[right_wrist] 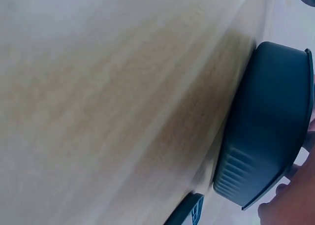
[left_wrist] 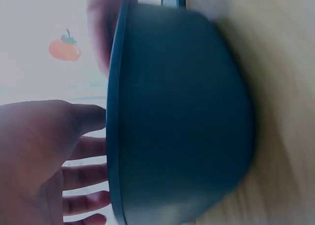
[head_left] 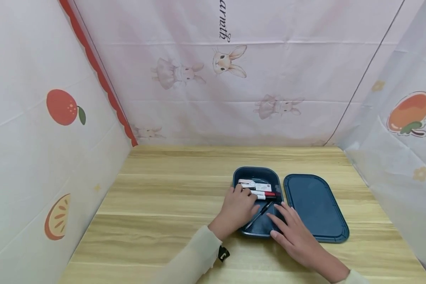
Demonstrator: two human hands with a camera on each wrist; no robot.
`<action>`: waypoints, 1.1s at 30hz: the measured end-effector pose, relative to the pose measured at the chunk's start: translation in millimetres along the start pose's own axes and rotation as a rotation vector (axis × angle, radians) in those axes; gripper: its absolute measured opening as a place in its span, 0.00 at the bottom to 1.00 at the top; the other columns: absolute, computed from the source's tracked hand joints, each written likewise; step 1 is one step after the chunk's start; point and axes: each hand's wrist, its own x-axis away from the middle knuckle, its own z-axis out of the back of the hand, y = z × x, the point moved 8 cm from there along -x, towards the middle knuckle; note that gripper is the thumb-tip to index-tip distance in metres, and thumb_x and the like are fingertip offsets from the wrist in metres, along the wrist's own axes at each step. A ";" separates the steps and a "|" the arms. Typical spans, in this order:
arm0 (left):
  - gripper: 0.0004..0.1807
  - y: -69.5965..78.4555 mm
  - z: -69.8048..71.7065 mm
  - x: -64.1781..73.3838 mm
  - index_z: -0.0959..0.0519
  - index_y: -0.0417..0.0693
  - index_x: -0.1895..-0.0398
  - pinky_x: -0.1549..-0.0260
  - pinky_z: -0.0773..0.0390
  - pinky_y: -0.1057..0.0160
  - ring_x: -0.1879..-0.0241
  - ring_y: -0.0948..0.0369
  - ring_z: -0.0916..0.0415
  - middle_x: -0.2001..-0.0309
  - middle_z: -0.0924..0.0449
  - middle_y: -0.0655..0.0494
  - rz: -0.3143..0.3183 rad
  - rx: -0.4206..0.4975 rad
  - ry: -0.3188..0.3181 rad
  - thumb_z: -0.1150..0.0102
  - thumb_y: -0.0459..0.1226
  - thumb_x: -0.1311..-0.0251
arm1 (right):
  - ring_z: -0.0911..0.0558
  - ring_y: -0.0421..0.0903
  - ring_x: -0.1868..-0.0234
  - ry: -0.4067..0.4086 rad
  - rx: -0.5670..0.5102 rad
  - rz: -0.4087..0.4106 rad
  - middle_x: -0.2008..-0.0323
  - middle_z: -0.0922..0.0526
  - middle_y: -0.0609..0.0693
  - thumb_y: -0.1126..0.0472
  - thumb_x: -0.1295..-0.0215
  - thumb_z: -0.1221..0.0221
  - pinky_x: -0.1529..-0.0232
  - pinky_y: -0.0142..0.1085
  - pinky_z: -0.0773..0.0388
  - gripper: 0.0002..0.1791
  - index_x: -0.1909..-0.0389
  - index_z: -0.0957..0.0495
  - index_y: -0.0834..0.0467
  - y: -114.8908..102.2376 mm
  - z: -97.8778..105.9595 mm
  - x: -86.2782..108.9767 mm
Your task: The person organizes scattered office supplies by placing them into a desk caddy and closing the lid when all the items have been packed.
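A dark blue plastic box (head_left: 259,230) stands uncovered on the table. My left hand (head_left: 238,207) reaches over its left side, fingertips at the left ends of two white markers, one with a red cap (head_left: 269,193) and one with a black cap. In the left wrist view, the thumb and spread fingers (left_wrist: 86,176) pass behind the box rim. Behind the markers lies a white printed item (head_left: 262,187). A black pen (head_left: 266,208) rests diagonally on the box floor. My right hand (head_left: 298,238) lies at the right rim, fingers extended and spread, holding nothing.
A matching dark blue lid (head_left: 316,207) lies flat to the right of the box. The wood-grain table (head_left: 174,197) is enclosed by printed cloth on the back (head_left: 287,71) and both sides.
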 end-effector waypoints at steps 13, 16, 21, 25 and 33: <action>0.30 57.1 22.0 7.9 0.25 0.64 0.34 0.39 0.26 0.54 0.38 0.59 0.29 0.37 0.24 0.62 0.021 0.232 0.225 0.68 0.63 0.24 | 0.52 0.62 0.21 0.094 0.076 0.043 0.24 0.43 0.62 0.51 0.21 0.50 0.20 0.48 0.66 0.28 0.26 0.35 0.56 22.8 34.2 -8.2; 0.31 68.8 22.5 8.2 0.26 0.62 0.33 0.39 0.27 0.55 0.38 0.60 0.29 0.37 0.25 0.62 0.036 0.290 0.245 0.70 0.62 0.24 | 0.51 0.63 0.22 0.127 0.102 0.056 0.25 0.42 0.63 0.54 0.21 0.50 0.20 0.47 0.68 0.28 0.26 0.36 0.58 29.9 43.0 -11.0; 0.33 88.5 24.9 6.1 0.26 0.57 0.32 0.38 0.27 0.56 0.37 0.60 0.29 0.36 0.26 0.60 0.039 0.406 0.276 0.70 0.62 0.24 | 0.52 0.65 0.22 0.166 0.088 0.021 0.25 0.42 0.66 0.55 0.21 0.50 0.25 0.63 0.57 0.28 0.25 0.38 0.58 47.0 60.4 -13.9; 0.33 106.2 25.9 4.8 0.28 0.57 0.31 0.41 0.24 0.57 0.35 0.61 0.32 0.33 0.29 0.61 0.007 0.538 0.242 0.71 0.63 0.24 | 0.53 0.67 0.22 0.175 0.080 0.009 0.26 0.44 0.68 0.54 0.21 0.51 0.28 0.68 0.54 0.29 0.24 0.40 0.58 60.1 73.3 -16.2; 0.32 127.5 23.8 4.8 0.38 0.58 0.24 0.41 0.24 0.55 0.30 0.61 0.39 0.27 0.38 0.62 -0.002 0.777 0.169 0.65 0.61 0.24 | 0.57 0.72 0.23 0.108 0.017 -0.126 0.25 0.48 0.71 0.49 0.19 0.55 0.33 0.74 0.55 0.32 0.22 0.45 0.61 93.3 84.2 -23.5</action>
